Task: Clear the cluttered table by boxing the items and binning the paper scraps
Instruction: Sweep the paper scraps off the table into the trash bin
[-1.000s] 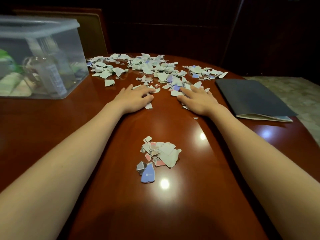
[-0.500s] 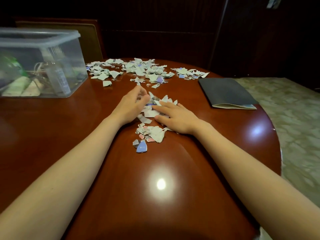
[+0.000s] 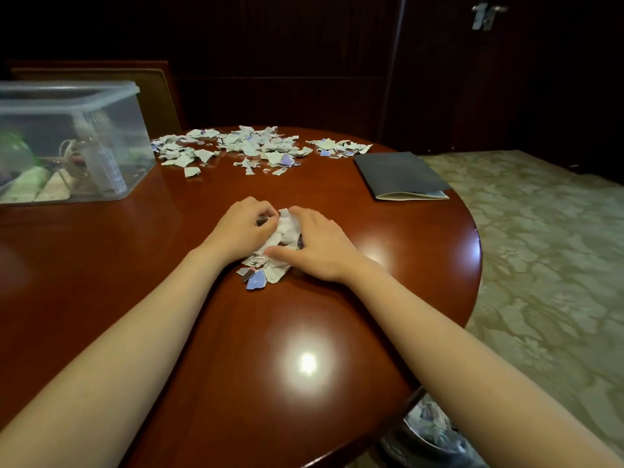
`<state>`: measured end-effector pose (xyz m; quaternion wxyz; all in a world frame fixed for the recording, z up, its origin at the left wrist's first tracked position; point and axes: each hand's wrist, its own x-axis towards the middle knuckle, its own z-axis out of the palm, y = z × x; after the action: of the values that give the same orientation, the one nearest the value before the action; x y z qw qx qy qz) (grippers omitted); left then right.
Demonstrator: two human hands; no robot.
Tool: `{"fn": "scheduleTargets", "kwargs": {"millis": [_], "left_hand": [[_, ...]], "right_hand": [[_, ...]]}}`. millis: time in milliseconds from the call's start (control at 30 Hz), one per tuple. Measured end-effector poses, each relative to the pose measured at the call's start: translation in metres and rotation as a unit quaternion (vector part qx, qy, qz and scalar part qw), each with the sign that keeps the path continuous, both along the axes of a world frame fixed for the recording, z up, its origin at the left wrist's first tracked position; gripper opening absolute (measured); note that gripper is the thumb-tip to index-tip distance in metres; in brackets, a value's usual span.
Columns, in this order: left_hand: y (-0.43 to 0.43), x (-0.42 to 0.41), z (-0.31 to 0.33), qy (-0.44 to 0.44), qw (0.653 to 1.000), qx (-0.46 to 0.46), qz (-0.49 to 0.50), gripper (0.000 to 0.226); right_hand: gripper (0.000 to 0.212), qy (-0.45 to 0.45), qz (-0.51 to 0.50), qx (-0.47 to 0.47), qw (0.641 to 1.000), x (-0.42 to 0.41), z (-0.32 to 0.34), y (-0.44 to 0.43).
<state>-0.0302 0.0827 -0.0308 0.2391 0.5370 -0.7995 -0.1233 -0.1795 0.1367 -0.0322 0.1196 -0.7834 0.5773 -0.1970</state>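
Observation:
A small heap of torn paper scraps (image 3: 270, 265) lies in the middle of the round wooden table (image 3: 304, 332). My left hand (image 3: 241, 229) and my right hand (image 3: 320, 244) press in on it from both sides, fingers curled round the bunched white pieces between them. A few scraps, one of them blue, spill out at the near side. A wide scatter of scraps (image 3: 250, 146) covers the far part of the table. The clear plastic box (image 3: 111, 130) with several items inside stands at the far left.
A dark folder (image 3: 398, 173) lies on the table's right side. A bin (image 3: 429, 430) with scraps in it shows below the table's near right edge. A chair back (image 3: 158, 96) stands behind the box. Patterned carpet covers the floor to the right.
Both hands dragged a batch of scraps from the far scatter toward me, merged it with the near heap, and have closed round it. The view has pulled back.

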Motion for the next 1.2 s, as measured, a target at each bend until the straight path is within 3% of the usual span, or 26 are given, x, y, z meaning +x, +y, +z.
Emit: {"fn": "scheduleTargets", "kwargs": {"millis": [100, 333, 600, 933, 1200], "left_hand": [[0.009, -0.003, 0.000, -0.006, 1.000, -0.010, 0.016, 0.018], [0.020, -0.003, 0.000, 0.035, 0.998, -0.022, 0.036, 0.023], [0.037, -0.010, -0.006, -0.099, 0.994, -0.027, 0.029, 0.042], [0.043, -0.015, -0.003, -0.063, 0.990, -0.123, 0.040, 0.041], [0.045, -0.013, 0.018, 0.006, 0.980, -0.192, 0.045, 0.044]], "right_hand": [[0.086, 0.061, -0.020, 0.012, 0.998, 0.005, -0.005, 0.003], [0.045, 0.090, -0.059, -0.065, 0.992, 0.015, -0.002, 0.018], [0.031, 0.104, -0.076, -0.087, 0.988, 0.016, 0.005, 0.027], [0.033, 0.123, -0.118, -0.077, 0.982, 0.005, 0.018, 0.037], [0.028, 0.062, -0.129, -0.018, 0.990, -0.001, 0.029, 0.041]]}}
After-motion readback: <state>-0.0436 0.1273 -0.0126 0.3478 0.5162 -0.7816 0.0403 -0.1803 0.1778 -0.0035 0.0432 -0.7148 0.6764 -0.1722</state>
